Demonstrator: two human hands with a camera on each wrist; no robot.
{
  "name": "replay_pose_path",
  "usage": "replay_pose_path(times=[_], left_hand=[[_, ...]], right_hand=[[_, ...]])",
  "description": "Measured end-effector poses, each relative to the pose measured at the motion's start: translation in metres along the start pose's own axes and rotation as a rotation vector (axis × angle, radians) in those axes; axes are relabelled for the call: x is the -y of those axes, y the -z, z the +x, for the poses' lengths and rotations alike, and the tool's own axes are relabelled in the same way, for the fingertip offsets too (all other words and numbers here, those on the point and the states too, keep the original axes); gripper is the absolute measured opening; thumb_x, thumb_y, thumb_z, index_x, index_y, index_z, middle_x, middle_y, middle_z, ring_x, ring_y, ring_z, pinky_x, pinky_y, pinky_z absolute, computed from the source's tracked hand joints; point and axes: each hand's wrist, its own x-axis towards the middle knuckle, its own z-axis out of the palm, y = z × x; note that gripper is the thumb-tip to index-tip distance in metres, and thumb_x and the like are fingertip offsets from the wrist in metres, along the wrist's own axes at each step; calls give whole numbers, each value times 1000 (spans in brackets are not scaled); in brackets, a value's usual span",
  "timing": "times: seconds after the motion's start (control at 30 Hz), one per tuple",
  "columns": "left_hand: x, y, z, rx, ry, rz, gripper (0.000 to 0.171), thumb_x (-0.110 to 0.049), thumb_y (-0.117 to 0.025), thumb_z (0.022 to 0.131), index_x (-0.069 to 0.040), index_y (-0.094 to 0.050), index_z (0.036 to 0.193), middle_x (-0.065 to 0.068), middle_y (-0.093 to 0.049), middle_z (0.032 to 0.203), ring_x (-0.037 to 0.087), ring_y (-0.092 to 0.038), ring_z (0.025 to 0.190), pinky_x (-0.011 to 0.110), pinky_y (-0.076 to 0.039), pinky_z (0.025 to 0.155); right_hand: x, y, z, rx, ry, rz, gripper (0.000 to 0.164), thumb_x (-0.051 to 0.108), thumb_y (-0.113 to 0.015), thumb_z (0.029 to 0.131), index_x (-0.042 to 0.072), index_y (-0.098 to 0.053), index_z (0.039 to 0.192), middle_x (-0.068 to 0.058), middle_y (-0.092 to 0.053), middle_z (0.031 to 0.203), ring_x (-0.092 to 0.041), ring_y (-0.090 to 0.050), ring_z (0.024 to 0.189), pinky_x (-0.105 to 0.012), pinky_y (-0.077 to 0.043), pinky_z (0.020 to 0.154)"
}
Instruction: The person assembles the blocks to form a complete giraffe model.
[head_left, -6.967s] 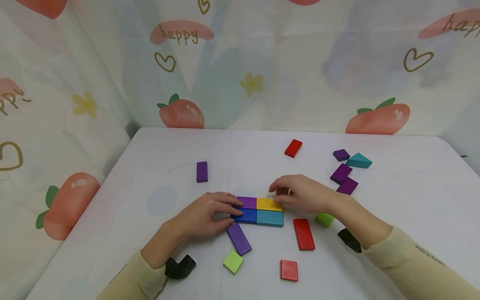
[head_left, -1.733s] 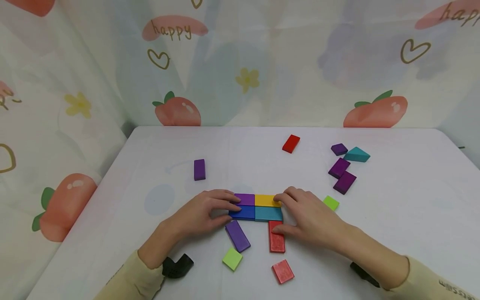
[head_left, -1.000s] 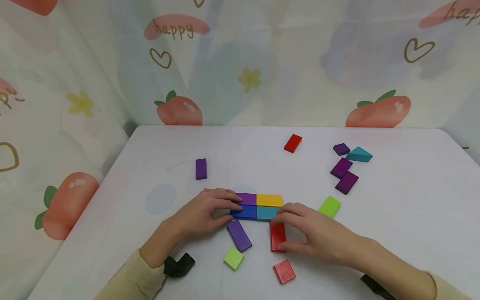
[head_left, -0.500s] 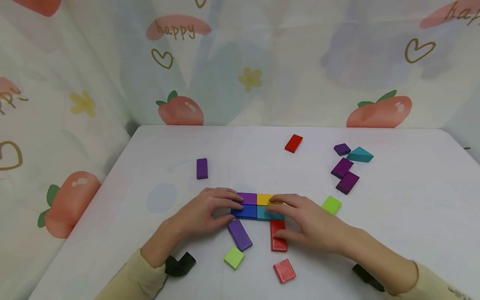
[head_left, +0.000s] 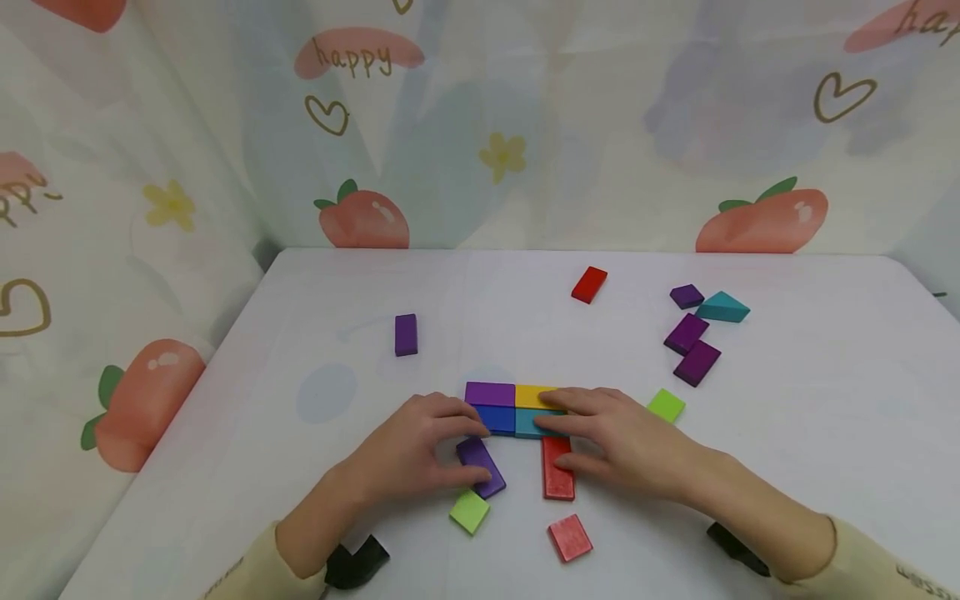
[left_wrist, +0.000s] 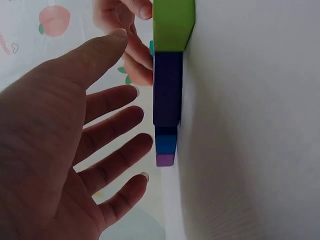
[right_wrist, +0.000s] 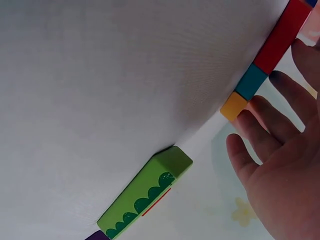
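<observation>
In the head view, a violet block, a yellow block, a blue block and a teal block lie edge to edge as a rectangle. A red block stands lengthwise below the teal one. My right hand rests fingertips on the yellow and teal blocks, its thumb at the red block. My left hand is spread over a slanted purple block, thumb and fingers either side of it. The left wrist view shows its fingers loosely extended, gripping nothing.
Below lie a light green block and a pinkish-red square block. Another green block sits beyond my right hand. Purple blocks and a teal triangle are at the back right; a red block and a purple block lie farther back.
The red block has shifted left to under the teal block, and the pinkish-red square has turned. My left hand has just moved down from the violet and blue blocks to the slanted purple one.
</observation>
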Motion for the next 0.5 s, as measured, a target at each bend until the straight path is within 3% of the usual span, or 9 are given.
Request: replay_pose_path(times=[0.13, 0.37, 0.5], left_hand=[[-10, -2, -3, 10, 47, 74, 41, -47, -84, 80, -19, -77, 109, -8, -69, 109, 11, -62, 104, 34, -51, 92], [-26, -7, -4, 102, 123, 212, 47, -55, -78, 83, -20, -75, 115, -6, -67, 114, 15, -62, 105, 39, -49, 95], [-31, -8, -3, 133, 160, 230, 44, -53, -78, 84, -19, -75, 112, -5, -67, 115, 15, -63, 106, 39, -49, 96]], right_hand=[[0, 0, 1, 6, -4, 2, 52, 34, -74, 93, 18, -62, 142, -9, -51, 148, -32, -47, 136, -56, -43, 106], [1, 2, 0, -3, 14, -1, 51, 36, -72, 95, 18, -63, 141, -10, -52, 147, -34, -48, 134, -57, -44, 104], [0, 2, 0, 1, 14, 0, 51, 36, -72, 94, 18, -63, 141, -10, -52, 147, -34, -48, 134, -57, -44, 104]])
